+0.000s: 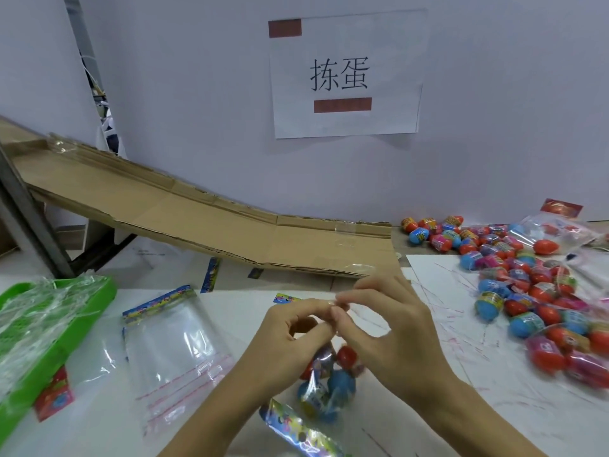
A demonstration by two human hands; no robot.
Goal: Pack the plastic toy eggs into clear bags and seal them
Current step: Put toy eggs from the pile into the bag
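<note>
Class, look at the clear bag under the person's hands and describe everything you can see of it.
The filled bag is clear, glossy plastic with a colourful printed header card at its near end. It lies on the white table, holding several toy eggs, red and blue among them. Both hands work above its far end: the left hand and right hand pinch a thin clear strip at its mouth. Its upper part is hidden behind them.

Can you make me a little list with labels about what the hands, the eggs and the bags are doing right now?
left hand: pinches the bag's top edge
right hand: pinches the same edge
filled bag: between the hands, red and blue eggs inside
loose eggs: heaped on the table at right
empty bags: flat on the table at left
green tray: far left, clear plastic on it
cardboard ramp: slopes down behind
</note>
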